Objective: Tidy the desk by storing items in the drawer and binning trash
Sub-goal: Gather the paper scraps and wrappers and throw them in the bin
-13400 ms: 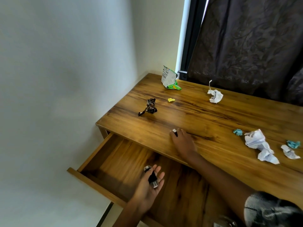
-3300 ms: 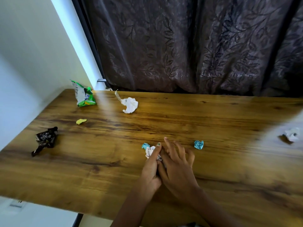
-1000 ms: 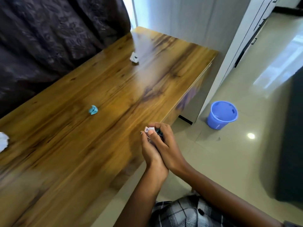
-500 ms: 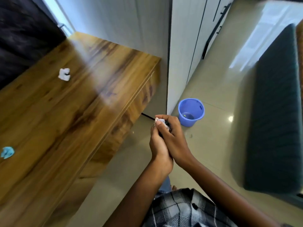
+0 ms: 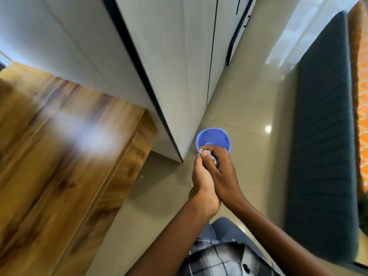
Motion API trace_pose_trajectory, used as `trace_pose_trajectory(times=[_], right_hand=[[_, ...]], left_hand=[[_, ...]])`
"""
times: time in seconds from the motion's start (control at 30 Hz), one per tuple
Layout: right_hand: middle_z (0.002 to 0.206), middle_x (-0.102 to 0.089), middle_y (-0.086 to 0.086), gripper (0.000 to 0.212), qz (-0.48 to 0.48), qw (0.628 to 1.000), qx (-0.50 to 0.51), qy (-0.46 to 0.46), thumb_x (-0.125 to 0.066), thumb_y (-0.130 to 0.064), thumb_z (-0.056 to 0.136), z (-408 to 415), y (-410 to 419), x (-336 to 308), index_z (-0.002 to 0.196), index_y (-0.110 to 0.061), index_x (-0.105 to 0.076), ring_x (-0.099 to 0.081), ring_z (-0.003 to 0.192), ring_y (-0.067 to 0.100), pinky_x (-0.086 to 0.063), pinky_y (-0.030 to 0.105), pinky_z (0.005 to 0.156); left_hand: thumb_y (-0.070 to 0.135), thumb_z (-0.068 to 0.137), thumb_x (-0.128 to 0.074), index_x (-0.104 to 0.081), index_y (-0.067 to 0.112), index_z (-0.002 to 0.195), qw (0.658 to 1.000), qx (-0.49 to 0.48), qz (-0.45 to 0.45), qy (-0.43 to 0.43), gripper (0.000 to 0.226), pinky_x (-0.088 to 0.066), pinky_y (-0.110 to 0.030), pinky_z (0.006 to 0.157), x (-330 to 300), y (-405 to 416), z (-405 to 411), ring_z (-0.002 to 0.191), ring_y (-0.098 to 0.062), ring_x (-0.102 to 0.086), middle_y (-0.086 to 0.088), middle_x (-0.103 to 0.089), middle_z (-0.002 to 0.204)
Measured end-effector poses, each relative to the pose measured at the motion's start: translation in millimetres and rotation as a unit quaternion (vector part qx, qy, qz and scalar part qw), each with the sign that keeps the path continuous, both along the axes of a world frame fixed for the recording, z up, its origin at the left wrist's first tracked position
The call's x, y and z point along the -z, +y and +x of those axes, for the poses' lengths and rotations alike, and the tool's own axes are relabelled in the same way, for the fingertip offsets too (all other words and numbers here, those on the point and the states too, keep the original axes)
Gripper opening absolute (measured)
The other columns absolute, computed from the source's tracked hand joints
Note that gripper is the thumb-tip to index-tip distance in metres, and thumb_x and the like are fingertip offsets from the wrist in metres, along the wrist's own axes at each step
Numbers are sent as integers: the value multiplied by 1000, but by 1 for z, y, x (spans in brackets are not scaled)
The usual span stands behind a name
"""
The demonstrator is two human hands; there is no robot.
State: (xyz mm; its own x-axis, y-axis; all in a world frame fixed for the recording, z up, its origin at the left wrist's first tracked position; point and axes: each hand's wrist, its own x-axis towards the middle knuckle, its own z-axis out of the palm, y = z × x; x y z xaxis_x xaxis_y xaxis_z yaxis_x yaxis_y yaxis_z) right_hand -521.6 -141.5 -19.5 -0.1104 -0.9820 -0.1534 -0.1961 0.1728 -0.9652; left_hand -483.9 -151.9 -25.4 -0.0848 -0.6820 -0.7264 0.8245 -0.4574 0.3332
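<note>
Both hands, left (image 5: 202, 176) & right (image 5: 224, 172), cupped round crumpled paper (image 5: 207, 156) above blue bin (image 5: 214, 137); tiled floor (image 5: 249, 96); wood desk (image 5: 49, 156) left.

Crumpled paper (image 5: 207, 156) is clasped between the left hand (image 5: 203, 176) and the right hand (image 5: 224, 172), which are pressed together above the blue bin (image 5: 213, 137). The bin is set on the floor (image 5: 249, 92) beside a white cabinet (image 5: 179, 56), near the tabletop (image 5: 59, 146) corner.

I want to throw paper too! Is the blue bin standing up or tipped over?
Standing up. The blue bin sits on the floor with its round open mouth facing up, just beyond both hands clutching crumpled paper.
</note>
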Motion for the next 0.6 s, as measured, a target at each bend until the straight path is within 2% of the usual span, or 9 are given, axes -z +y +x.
trace_pose_trajectory(times=[0.1, 0.17, 0.27, 0.37, 0.53, 0.6], right_hand=[[98, -60, 3, 8, 18, 1000, 10, 24, -57, -18, 92, -26, -37, 14, 97, -22, -61, -58, 91, 8, -44, 17, 79], [96, -58, 2, 7, 30, 999, 14, 41, -57, -19, 91, -43, -58, 24, 96, -22, -61, -57, 87, 7, -42, 11, 75], [96, -58, 3, 9, 48, 997, 4, 58, -60, -18, 89, -66, -89, 42, 97, -17, -63, -55, 83, 3, -39, 4, 71], [95, -62, 4, 10, 68, 996, -12, 62, -61, -19, 88, -87, -126, 73, 96, -15, -65, -59, 87, 10, -44, 13, 73], [93, -68, 2, 12, 159, 983, -74, 51, -60, -12, 87, -122, -185, 143, 96, -8, -67, -63, 86, 11, -45, 9, 73], [88, -68, 3, 10, 230, 971, -67, 15, -59, -10, 87, -137, -208, 178, 93, -7, -67, -64, 82, 13, -51, 20, 74]], left_hand=[[34, 98, -32, -50, 22, 83, 997, 30, 42, -60, 27, -43, -16, 69, 8, -35, -19, 72, -5, -52, 4, -47, 78], [36, 99, -30, -49, 22, 81, 990, 78, 43, -113, 29, -41, -14, 67, 10, -59, -38, 72, -5, -49, 5, -46, 75], [40, 98, -34, -53, 20, 80, 993, 57, 83, -69, 33, -44, -17, 65, 27, -86, -57, 69, -5, -55, 3, -53, 74], [42, 98, -35, -58, 18, 83, 990, 48, 103, -87, 37, -47, -21, 67, 54, -122, -78, 73, -9, -60, 3, -63, 73], [45, 100, -29, -63, 14, 100, 978, 4, 177, -107, 46, -50, -25, 78, 119, -166, -108, 86, -15, -63, -4, -67, 95], [47, 99, -29, -64, 16, 105, 974, -7, 202, -103, 47, -49, -28, 79, 156, -176, -121, 87, -16, -64, -4, -68, 96]])
